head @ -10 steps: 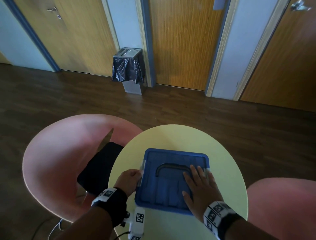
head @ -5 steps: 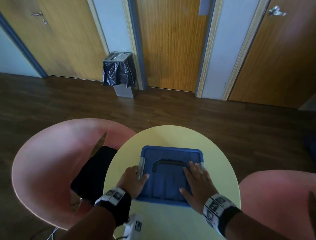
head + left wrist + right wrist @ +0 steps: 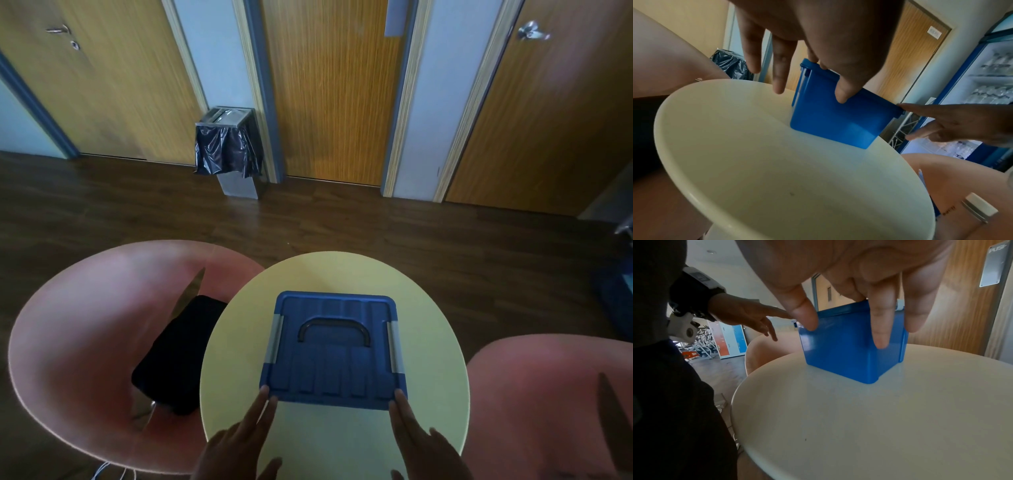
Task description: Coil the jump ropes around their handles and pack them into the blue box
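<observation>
The blue box [image 3: 334,349] stands on the round yellow table [image 3: 342,274] with its lid on, the dark carry handle lying flat and a grey latch along each side. My left hand [image 3: 251,431] touches the box's near left corner with straight fingers. My right hand [image 3: 411,438] does the same at the near right corner. In the left wrist view the left thumb lies against the front wall of the box [image 3: 838,123]. In the right wrist view the right fingers hang over the near wall of the box [image 3: 842,350]. No jump rope is in view.
A pink chair [image 3: 85,325] on the left holds a black bag [image 3: 178,353]. Another pink chair [image 3: 548,394] is on the right. A bin with a black liner [image 3: 227,147] stands by the wooden doors. A drinks fridge [image 3: 992,81] is off to the right.
Both hands have come off the lid and the left latch. They have slid back toward me to the box's near corners, fingers now straight.
</observation>
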Action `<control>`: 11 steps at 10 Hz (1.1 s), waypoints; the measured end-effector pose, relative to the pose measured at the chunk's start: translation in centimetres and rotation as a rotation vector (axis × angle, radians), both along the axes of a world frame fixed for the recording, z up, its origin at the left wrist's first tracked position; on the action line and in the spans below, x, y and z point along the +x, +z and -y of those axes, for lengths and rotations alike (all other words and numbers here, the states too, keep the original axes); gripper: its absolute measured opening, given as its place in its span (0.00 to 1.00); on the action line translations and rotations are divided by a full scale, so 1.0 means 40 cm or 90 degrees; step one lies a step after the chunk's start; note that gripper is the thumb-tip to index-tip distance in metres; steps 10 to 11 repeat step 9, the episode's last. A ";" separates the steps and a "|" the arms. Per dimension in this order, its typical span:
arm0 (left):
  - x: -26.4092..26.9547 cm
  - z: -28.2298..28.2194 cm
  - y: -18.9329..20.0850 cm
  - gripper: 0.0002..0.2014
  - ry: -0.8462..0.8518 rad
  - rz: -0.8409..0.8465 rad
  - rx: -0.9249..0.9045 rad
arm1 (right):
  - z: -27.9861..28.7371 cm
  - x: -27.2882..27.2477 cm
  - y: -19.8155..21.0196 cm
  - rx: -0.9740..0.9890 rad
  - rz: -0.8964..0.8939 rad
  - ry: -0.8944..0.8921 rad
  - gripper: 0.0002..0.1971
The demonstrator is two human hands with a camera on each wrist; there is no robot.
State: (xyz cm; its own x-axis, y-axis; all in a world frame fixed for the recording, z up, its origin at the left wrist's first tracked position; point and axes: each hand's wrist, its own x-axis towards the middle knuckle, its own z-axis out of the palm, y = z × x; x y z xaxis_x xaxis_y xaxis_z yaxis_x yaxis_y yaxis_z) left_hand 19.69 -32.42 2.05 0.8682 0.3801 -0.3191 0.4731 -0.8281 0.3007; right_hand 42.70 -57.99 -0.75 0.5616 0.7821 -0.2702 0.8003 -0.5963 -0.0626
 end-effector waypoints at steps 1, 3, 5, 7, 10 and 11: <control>0.030 -0.013 0.018 0.47 -0.004 -0.037 0.003 | -0.023 -0.010 0.017 -0.030 -0.018 0.044 0.57; 0.163 -0.063 0.101 0.42 0.053 -0.076 0.022 | -0.126 0.079 0.140 -0.073 -0.108 0.021 0.47; 0.308 -0.168 0.134 0.41 0.103 -0.071 0.008 | -0.280 0.181 0.237 -0.158 -0.187 -0.096 0.47; 0.406 -0.238 0.154 0.40 0.083 -0.132 -0.006 | -0.362 0.248 0.222 -0.214 -0.135 -0.086 0.47; 0.372 -0.232 0.141 0.41 0.098 -0.086 -0.075 | -0.309 0.228 0.210 -0.122 -0.227 -0.091 0.51; 0.372 -0.232 0.141 0.41 0.098 -0.086 -0.075 | -0.309 0.228 0.210 -0.122 -0.227 -0.091 0.51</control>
